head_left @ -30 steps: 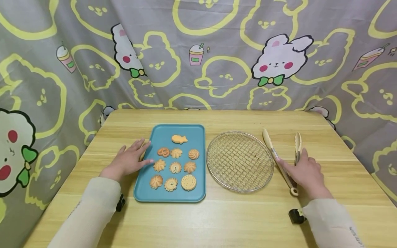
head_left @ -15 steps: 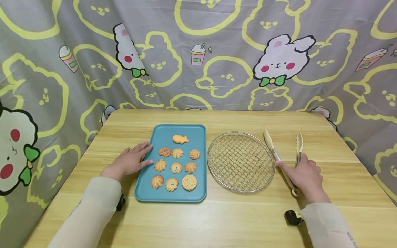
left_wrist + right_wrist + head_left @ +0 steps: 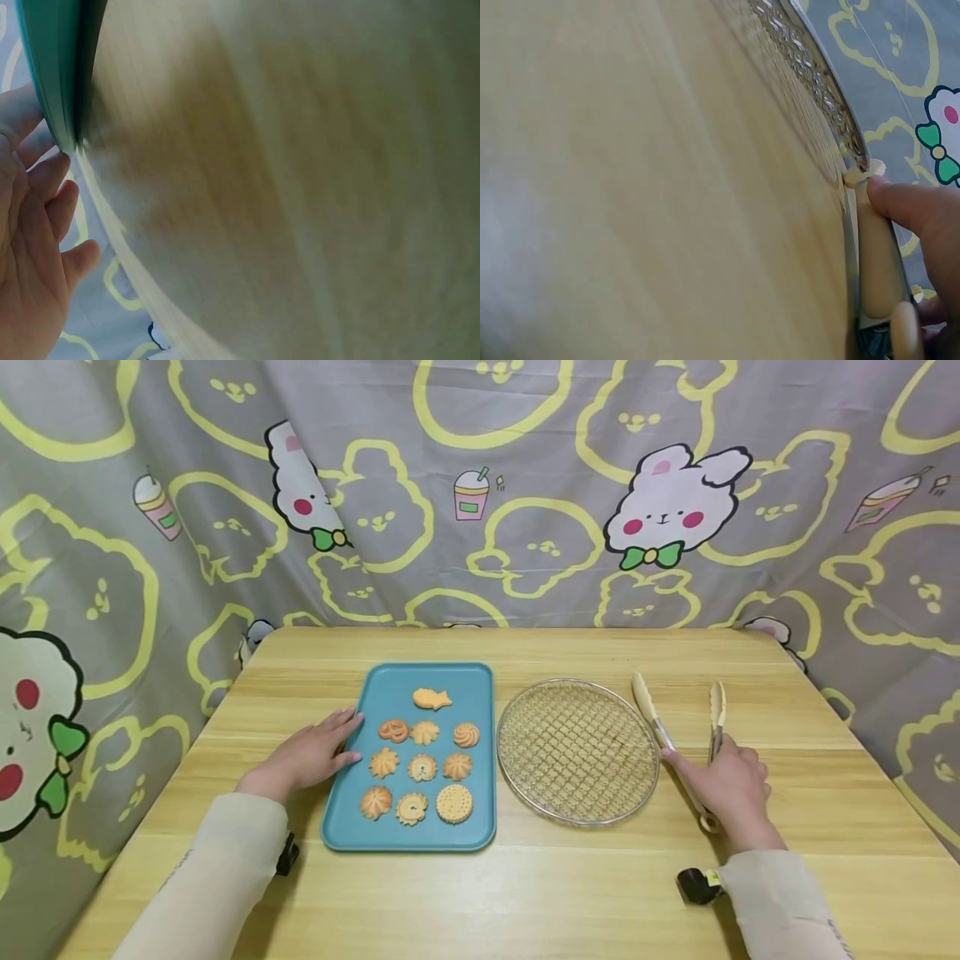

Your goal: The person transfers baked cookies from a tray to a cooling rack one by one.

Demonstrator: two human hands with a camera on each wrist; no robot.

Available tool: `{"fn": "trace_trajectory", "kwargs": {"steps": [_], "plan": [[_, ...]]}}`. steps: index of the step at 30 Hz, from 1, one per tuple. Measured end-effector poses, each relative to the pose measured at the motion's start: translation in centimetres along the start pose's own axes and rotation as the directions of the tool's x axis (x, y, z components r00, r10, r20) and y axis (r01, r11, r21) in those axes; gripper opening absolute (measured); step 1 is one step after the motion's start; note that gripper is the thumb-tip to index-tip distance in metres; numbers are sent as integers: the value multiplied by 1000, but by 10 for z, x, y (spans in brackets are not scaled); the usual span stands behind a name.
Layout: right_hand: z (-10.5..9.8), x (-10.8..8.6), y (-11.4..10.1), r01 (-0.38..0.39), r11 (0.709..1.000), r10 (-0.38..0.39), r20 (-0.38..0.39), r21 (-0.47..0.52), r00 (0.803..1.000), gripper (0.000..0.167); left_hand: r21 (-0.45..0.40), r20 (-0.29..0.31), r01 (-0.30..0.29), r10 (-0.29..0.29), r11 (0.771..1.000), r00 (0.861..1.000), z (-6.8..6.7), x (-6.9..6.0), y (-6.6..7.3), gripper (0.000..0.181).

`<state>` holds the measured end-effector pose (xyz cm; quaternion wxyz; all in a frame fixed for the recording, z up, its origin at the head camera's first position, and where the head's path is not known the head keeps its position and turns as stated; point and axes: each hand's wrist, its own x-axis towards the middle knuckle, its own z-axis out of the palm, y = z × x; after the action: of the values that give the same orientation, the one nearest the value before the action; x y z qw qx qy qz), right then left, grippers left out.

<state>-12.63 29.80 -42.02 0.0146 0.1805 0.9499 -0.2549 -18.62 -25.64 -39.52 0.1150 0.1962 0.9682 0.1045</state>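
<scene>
Beige-and-silver two-armed tongs (image 3: pixel 663 733): they lie on the right of the pale wood-grain counter (image 3: pixel 525 902), directly under your right grip (image 3: pixel 727 789), arms spread in a V whose hinge end points toward you and whose scalloped tips point away.
Right grip: curled about the tongs, thumb on the left arm and the other fingers at the right arm, nearer the hinge than the tips.
Key relation: the tongs' long axis runs away from you, leaning slightly left along the left arm, so your hand sits between the two arms; your right is plainly the nearer one.
Round silver wire-mesh rack (image 3: pixel 577 752): flat between tray and tongs, its right rim just beside the left arm; you cannot tell from here whether they touch.
Rectangular teal tray with raised rim (image 3: pixel 390 681): left of the rack, long side running away from you, bearing ten golden-brown biscuits, a fish-shaped one (image 3: pixel 432 698) alone at the far end and a round dotted one (image 3: pixel 454 804) at the near right.
Left grip (image 3: pixel 307 756): fingers relaxed, clasping nothing, tips resting at the tray's left rim; whether any reach underneath, you cannot tell.
</scene>
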Motion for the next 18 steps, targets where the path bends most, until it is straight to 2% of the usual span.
{"fn": "trace_trajectory", "kwargs": {"steps": [18], "plan": [[7, -3, -2, 1, 999, 2, -61, 50, 998, 118, -4, 1, -6, 6, 1000, 1000, 1, -1, -1, 67]]}}
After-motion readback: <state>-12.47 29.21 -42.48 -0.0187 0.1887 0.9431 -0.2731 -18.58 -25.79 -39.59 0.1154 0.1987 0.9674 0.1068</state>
